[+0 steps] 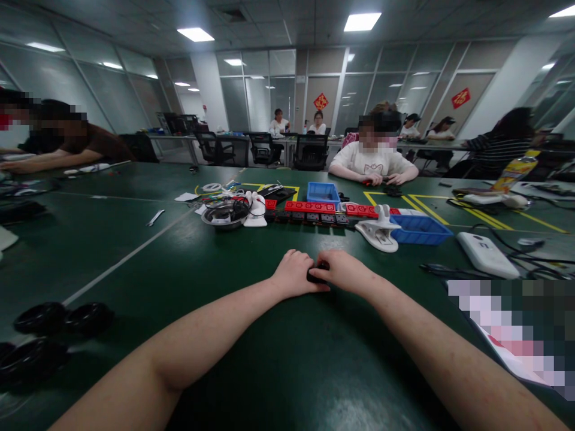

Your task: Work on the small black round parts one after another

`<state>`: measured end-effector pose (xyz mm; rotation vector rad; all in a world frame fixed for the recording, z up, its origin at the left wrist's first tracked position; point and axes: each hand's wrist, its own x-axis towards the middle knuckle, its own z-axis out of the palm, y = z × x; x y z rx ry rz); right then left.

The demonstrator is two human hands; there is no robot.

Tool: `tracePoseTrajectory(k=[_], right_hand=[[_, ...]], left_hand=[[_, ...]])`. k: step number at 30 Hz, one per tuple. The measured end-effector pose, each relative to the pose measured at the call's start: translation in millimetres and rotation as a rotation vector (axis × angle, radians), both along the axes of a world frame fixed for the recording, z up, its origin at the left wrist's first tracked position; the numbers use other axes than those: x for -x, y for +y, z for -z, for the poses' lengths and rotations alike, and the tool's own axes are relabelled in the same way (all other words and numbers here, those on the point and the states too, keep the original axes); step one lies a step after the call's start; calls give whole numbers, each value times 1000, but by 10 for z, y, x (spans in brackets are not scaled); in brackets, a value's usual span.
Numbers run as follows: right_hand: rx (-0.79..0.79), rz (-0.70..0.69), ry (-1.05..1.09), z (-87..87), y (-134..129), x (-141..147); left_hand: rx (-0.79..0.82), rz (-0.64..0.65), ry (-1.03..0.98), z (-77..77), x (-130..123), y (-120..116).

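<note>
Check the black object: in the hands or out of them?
In: the black object shows between the left hand and right hand, partly covered.

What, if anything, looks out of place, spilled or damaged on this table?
Nothing looks spilled or damaged. The untidiest spot is the loose tangle of black cables beside the white device at right. The left hand and right hand mostly cover a small dark object, so its condition is unclear.

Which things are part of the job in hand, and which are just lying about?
In the job:
- small dark object, held between left hand and right hand

Apparently just lying about:
- silver wrench
- metal bowl
- white clip
- larger blue bin
- black rings
</note>
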<state>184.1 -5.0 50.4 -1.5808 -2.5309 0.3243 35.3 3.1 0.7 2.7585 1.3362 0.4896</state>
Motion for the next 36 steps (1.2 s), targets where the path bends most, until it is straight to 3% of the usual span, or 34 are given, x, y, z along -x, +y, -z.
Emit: tracePoseTrajectory(k=[5, 13, 18, 24, 30, 36], right_hand=[[-3, -108, 32, -41, -1, -29], [2, -397, 79, -96, -36, -22], [3, -444, 77, -60, -25, -30], [-28, -392, 135, -131, -39, -60], [-42, -80, 88, -160, -48, -43], [19, 17, -8, -76, -40, -15]], left_hand=[[31, 49, -55, 38, 14, 41], [169, 101, -115, 48, 70, 111], [204, 155, -118, 37, 102, 124], [183, 141, -129, -6, 95, 72], [115, 56, -127, -13, 77, 34], [55, -11, -88, 20, 42, 16]])
